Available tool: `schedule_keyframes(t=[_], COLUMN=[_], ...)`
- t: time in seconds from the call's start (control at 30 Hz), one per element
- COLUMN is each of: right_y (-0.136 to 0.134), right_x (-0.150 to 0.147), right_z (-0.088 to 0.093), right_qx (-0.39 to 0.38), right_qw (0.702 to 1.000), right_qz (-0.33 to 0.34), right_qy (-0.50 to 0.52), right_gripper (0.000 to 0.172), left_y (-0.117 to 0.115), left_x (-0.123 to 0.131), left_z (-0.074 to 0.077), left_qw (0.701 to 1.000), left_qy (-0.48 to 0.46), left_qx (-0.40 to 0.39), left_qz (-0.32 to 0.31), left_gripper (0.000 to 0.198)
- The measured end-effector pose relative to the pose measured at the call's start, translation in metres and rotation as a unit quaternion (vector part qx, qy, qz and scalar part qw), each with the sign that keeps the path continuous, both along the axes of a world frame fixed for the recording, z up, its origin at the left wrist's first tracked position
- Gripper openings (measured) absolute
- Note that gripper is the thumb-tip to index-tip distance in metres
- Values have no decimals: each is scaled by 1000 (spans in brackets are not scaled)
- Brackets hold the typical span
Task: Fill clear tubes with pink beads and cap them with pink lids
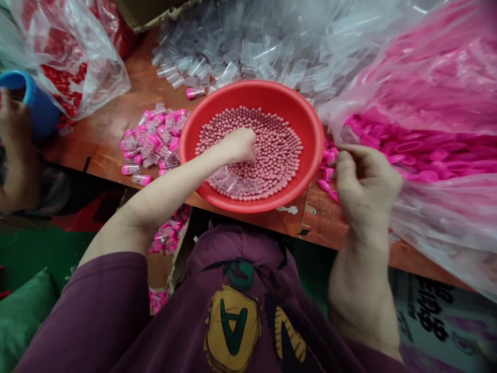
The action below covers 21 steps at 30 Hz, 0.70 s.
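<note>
A red plastic bowl (pixel 315 155) full of small pink beads (pixel 275 150) stands at the table's edge in front of me. My left hand (pixel 241 145) is curled down into the beads, its fingertips hidden. Several clear plastic tubes (pixel 225 181) lie on the beads just below that wrist. Right of the bowl, my right hand (pixel 365 178) has thumb and forefinger pinched together beside a few bright pink caps (pixel 328 189). Whatever is between those fingers cannot be made out. More pink caps (pixel 411 150) spill from a plastic bag behind this hand.
Filled, pink-capped tubes (pixel 153 140) are heaped left of the bowl. Behind it spreads a large pile of clear tubes (pixel 248 57). At far left, another person's hand (pixel 13 119) touches a blue container (pixel 41 111), near a bag of red pieces (pixel 68 85). Below the table sits an open box (pixel 176 259).
</note>
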State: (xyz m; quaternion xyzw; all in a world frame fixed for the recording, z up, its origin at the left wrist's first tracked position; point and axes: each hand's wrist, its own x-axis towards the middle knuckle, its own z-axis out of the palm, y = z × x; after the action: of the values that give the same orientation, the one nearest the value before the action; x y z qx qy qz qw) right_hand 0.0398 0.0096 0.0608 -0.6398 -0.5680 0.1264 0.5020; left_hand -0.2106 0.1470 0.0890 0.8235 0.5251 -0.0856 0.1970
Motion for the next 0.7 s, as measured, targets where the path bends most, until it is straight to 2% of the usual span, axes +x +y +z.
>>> schedule_keyframes(t=[0.17,0.27,0.33,0.43,0.53,0.6,0.7], right_y=[-49,-67,-71,-61,-39,-23,-6], right_x=[51,63,63,53,39,31,26], right_z=[-38,-61,-71,-79,-82,-83,-85], right_qx=[-80,-95,-89,-107,-189,-240,-283], right_qw=[993,990,989,978,949,927,909], right_qz=[-63,-66,-56,-50,-78,-106,-121], right_qy=[-56,-79,-107,-174,-241,-268,-281], right_gripper=[24,27,27,30,34,34,34], left_y=[-4,1,3,1,-5,-8,-10], left_x=[4,6,15,39,62,67,57], left_z=[-3,-7,-13,-28,-39,-40,-33], left_qw=[998,994,993,996,997,993,978], left_qy=[52,98,95,36,-37,-92,-188], left_qx=[15,28,25,-3,-46,-67,-89], left_qz=[-32,-50,-66,-82,-53,-21,0], left_gripper=[34,38,36,34,33,25,17])
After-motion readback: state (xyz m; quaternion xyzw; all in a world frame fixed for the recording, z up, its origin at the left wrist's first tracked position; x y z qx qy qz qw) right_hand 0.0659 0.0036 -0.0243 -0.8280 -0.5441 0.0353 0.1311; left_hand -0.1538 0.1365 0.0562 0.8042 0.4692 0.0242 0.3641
